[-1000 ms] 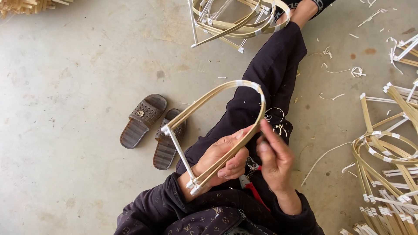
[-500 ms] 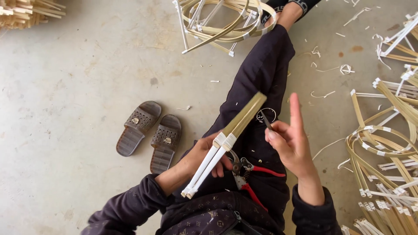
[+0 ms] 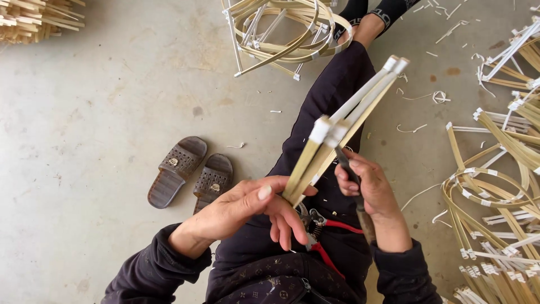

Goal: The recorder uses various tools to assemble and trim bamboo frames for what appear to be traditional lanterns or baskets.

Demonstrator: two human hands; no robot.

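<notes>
My left hand (image 3: 250, 209) grips the lower end of a bent bamboo strip frame (image 3: 343, 124) with white tape at its joints, seen edge-on and tilted up to the right. My right hand (image 3: 371, 188) is closed around a thin dark tool (image 3: 350, 175) whose tip touches the frame just below a taped joint. Red-handled pliers (image 3: 323, 236) lie on my lap under both hands. My legs in dark trousers (image 3: 332, 95) stretch away toward the top.
A pile of finished bamboo frames (image 3: 287, 28) lies by my feet. More frames and strips (image 3: 500, 186) are heaped on the right. A pair of brown slippers (image 3: 188, 174) sits on the concrete floor to the left. Stacked bamboo sticks (image 3: 34, 19) fill the top left corner.
The frame turned from showing its open loop to edge-on and rose toward the upper right. My right hand went from fingers raised to closed on the dark tool against the frame.
</notes>
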